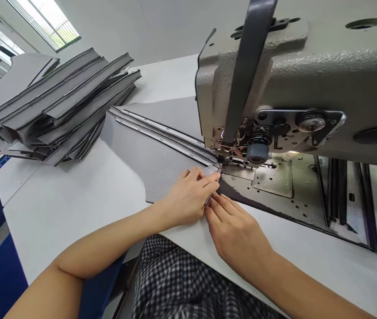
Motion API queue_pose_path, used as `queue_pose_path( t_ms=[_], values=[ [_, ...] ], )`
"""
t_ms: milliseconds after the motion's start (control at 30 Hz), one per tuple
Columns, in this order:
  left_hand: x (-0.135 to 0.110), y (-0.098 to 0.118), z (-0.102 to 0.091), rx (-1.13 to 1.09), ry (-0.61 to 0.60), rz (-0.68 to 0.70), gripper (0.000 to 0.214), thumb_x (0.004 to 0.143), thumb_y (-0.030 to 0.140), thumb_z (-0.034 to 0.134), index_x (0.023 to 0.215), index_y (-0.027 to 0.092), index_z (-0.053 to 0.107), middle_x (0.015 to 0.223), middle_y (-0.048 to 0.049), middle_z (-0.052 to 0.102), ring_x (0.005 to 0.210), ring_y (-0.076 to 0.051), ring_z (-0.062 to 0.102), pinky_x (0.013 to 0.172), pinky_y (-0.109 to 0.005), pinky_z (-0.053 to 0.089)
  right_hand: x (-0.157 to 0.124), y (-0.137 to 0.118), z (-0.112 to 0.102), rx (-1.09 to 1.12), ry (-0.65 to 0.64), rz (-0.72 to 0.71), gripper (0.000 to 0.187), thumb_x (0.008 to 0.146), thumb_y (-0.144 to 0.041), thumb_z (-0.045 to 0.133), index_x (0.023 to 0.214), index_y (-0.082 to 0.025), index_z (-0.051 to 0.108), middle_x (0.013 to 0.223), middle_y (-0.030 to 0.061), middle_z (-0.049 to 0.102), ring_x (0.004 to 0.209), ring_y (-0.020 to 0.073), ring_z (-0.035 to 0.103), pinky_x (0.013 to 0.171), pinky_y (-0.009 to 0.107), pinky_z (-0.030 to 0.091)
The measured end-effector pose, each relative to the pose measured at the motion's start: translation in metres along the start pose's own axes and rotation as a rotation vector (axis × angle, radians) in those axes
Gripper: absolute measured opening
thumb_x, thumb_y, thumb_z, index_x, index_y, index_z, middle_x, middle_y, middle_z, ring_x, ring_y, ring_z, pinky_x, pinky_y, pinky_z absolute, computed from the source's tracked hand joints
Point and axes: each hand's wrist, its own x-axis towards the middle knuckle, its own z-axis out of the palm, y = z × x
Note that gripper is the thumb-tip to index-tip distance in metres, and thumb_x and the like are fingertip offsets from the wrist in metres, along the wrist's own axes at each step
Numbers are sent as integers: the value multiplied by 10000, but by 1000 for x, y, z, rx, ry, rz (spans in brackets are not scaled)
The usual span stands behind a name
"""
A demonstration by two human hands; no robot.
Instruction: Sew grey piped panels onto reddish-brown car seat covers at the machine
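A grey textile panel [162, 166] with light plastic strips [162, 139] along its seam lies on the table, its right end under the needle area of the sewing machine [258, 153]. My left hand [191, 192] grips the panel's right edge, fingers bent and thumb side toward the machine. Just in front of it, my right hand [230, 221] has its fingertips pressed together at the same edge, close to the left fingers. A small dark fold of the panel shows between the two hands. What exactly the right fingertips pinch is partly hidden.
A stack of grey sewn panels [72, 106] is piled at the back left of the white table [85, 199]. The machine's metal bed [275, 177] spans the right side. More strips and dark-edged pieces [344, 195] lie further right. A window [52, 22] is behind.
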Motion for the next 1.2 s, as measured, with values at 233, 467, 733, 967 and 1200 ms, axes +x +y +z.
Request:
queue_pose_path(
  t_ms=[233,467,733,967,1200],
  values=[
    [19,-9,5,-25,44,4,379,879,71,447,1230,153,563,1440,-57,553,1056,-248,507,811,-396,436,5,13,6,14,-11,21,301,908,-76,472,1115,-54,689,1157,145,707,1145,278,628,1057,419,465],
    [15,-24,10,-269,176,31,466,836,101,525,1299,155,504,1358,-81,596,1153,-237,524,956,-393,458,10,25,3,87,-6,45,273,917,-79,469,1111,-93,660,1222,137,681,1209,264,599,1069,431,484],
    [5,-30,20,-250,256,63,436,811,66,527,1228,177,591,1248,-77,656,1169,-242,530,924,-405,424,11,27,-1,172,-29,91,236,917,-78,469,1039,-134,662,1104,110,708,1170,232,612,1065,399,495],
    [22,-36,21,-206,276,81,413,813,42,490,1192,161,602,1229,-69,672,1153,-227,543,919,-384,420,19,34,0,138,-50,83,182,914,-83,480,949,-143,648,1059,107,704,1106,239,626,1012,382,505],
    [38,-44,17,-191,299,86,290,848,140,557,1128,177,622,1200,-69,678,1134,-226,593,933,-376,456,22,47,7,191,17,104,268,875,-41,442,1005,-161,644,1080,94,719,1143,235,632,1041,405,480]
  ],
)
